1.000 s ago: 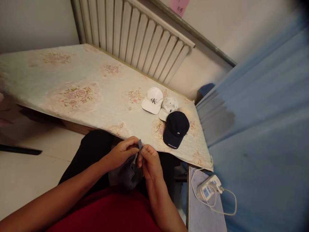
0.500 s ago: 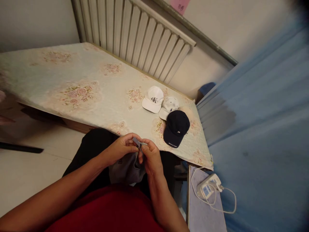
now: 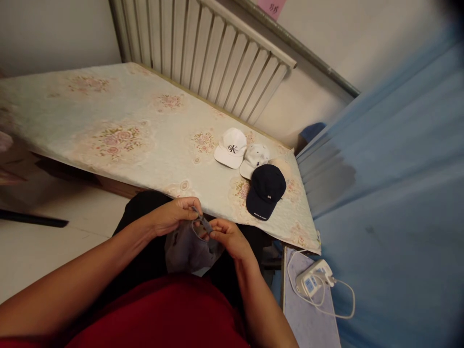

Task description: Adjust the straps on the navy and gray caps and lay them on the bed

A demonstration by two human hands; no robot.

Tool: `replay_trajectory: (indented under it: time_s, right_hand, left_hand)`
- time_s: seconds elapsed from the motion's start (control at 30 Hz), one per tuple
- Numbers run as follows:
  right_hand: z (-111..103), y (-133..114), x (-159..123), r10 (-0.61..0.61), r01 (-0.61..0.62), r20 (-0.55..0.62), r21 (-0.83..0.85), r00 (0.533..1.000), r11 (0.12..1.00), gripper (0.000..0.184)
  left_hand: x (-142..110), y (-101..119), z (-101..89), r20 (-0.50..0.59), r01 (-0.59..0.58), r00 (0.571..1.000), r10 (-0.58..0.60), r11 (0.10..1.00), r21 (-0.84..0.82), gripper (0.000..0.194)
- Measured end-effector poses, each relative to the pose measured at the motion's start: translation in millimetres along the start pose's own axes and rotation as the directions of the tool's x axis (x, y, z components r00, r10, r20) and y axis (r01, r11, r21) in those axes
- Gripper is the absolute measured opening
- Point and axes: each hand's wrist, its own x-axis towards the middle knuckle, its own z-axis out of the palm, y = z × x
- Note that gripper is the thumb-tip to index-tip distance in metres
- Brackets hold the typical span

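My left hand (image 3: 173,215) and my right hand (image 3: 225,236) are closed on the back strap (image 3: 203,224) of a grey cap (image 3: 188,249) that hangs over my lap. The strap runs between the two pinches, just in front of the bed's near edge. On the flowered bed cover (image 3: 126,130) lie a white cap with a black logo (image 3: 231,148), a second white cap (image 3: 254,158) and a dark navy cap (image 3: 266,190), close together at the right end.
A ribbed white radiator (image 3: 206,53) stands behind the bed. A blue curtain (image 3: 391,193) fills the right side. Below the bed's corner a white power strip with a cord (image 3: 314,282) lies on a pale surface. A dark bar (image 3: 32,220) lies on the floor at left.
My hands have drawn slightly apart, the right one lower, and the strap is now stretched out between them. The view has shifted a little.
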Motion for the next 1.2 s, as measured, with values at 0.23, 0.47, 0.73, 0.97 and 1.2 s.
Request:
replay_trajectory:
  time_s: [0.23,0.47,0.73,0.97,1.2]
  right_hand:
    - [-6.7,-5.8,2.3,-0.042,0.070,-0.151,0.180,0.988,0.981,0.031]
    - [-7.3,-4.6,0.1,-0.022,0.057,-0.160,0.216,0.987,0.975,0.030]
    - [-10.8,-1.6,-2.0,-0.018,0.040,-0.119,0.187,0.993,0.982,0.029]
    - [3.3,-8.6,-2.7,-0.039,0.037,-0.128,-0.021,0.991,0.999,0.028]
    - [30.1,-16.4,-10.3,-0.158,0.055,-0.258,-0.365,0.953,0.929,0.022]
  left_hand:
    - [-0.5,0.8,-10.6,-0.005,-0.007,1.000,0.007,0.997,0.079,0.013]
    - [-1.4,-3.7,-14.5,0.047,-0.058,0.997,0.054,0.993,0.105,0.015]
    - [-4.3,-2.6,-9.8,0.077,-0.090,0.994,0.082,0.990,0.107,0.014]
    - [-4.1,-4.5,9.6,0.053,-0.075,0.996,0.071,0.994,0.079,0.018]
    - [-4.5,-5.3,23.0,0.059,-0.040,0.998,0.034,0.994,0.098,0.018]
